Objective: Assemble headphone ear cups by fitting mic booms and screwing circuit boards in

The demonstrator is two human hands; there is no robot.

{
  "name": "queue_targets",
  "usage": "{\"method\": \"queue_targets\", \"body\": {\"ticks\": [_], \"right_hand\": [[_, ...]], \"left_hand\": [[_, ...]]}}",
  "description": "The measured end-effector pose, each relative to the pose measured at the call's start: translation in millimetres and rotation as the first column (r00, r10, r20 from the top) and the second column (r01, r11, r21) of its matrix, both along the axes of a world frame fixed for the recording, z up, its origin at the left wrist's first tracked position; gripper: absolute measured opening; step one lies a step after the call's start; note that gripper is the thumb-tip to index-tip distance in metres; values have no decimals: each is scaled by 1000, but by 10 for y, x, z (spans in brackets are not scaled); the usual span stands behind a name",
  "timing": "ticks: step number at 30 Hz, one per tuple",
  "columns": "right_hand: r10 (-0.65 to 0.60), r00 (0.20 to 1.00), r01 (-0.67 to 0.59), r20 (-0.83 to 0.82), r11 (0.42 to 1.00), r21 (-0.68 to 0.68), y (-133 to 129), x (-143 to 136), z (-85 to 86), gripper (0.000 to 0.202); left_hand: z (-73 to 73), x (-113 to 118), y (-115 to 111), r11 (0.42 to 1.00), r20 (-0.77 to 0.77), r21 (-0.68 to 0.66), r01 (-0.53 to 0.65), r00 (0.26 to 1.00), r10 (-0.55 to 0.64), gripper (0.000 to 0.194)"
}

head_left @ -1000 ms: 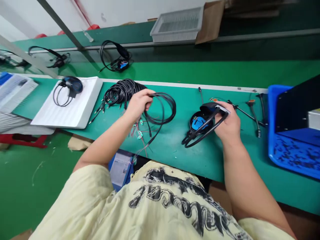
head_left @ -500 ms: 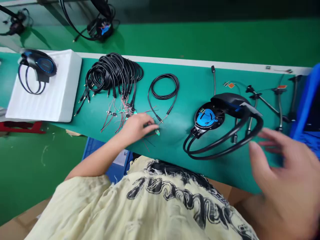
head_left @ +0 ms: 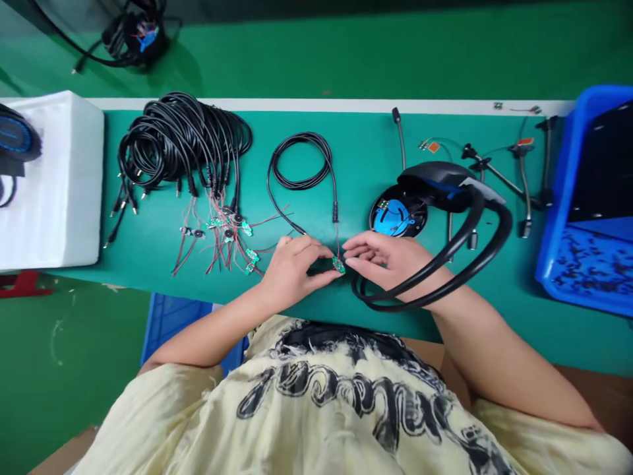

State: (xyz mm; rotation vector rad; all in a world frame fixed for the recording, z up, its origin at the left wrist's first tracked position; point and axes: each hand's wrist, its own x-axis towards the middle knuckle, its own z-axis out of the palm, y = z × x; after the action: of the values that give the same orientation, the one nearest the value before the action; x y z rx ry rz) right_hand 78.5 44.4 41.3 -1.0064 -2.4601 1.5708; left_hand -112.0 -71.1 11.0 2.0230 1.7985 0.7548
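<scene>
Between my two hands lies a small green circuit board (head_left: 339,264), joined by thin wires to a coiled black cable (head_left: 302,185). My left hand (head_left: 299,267) pinches the board's left edge with thumb and fingertips. From the right, my right hand (head_left: 378,259) is at the board with its fingers curled and thumb close to them; whether it grips the board or its wires is too small to tell. A black headset (head_left: 438,185) with an open round ear cup (head_left: 398,214) showing blue inside sits beyond my right hand, its headband loops passing over that wrist.
A large bundle of black cables (head_left: 182,142) with red wires and green boards lies at the left. Beside it stands a white foam block (head_left: 82,185). Gooseneck stems (head_left: 525,191) lie at the right, near a blue bin (head_left: 546,257).
My right hand has come in from the far right to the small board. My left hand has closed on the board. The view has shifted to the right.
</scene>
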Motion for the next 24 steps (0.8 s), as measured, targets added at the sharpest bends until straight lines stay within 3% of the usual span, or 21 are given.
{"method": "queue_targets", "body": {"ticks": [3,6,9,11,14,16,19,24], "right_hand": [[-69,996,57,-52,979,-196,13,-47,-89,26],[-130,990,115,-56,969,-218,14,-21,-110,26],[-174,980,151,-100,967,-206,29,11,-50,27],[-180,975,152,-131,968,-199,41,25,14,26],[-188,972,160,-144,970,-182,51,40,94,24],[-192,975,175,-109,973,-150,57,53,114,24],[-197,980,196,-29,980,-38,75,78,85,24],[-219,975,221,-35,948,231,130,108,18,23]], "left_hand": [[46,57,90,998,1,57,11,1000,-11,28],[104,1,209,998,95,-27,61,994,-59,31],[136,-96,385,959,259,-148,242,945,-198,54],[130,-127,529,914,249,-199,354,920,-302,60],[124,-111,743,893,102,-215,396,918,-383,31],[162,-99,846,914,42,-165,371,928,-369,17],[293,-130,883,938,-39,-55,343,938,-345,23],[457,-229,685,900,-95,-30,435,895,-436,22]]}}
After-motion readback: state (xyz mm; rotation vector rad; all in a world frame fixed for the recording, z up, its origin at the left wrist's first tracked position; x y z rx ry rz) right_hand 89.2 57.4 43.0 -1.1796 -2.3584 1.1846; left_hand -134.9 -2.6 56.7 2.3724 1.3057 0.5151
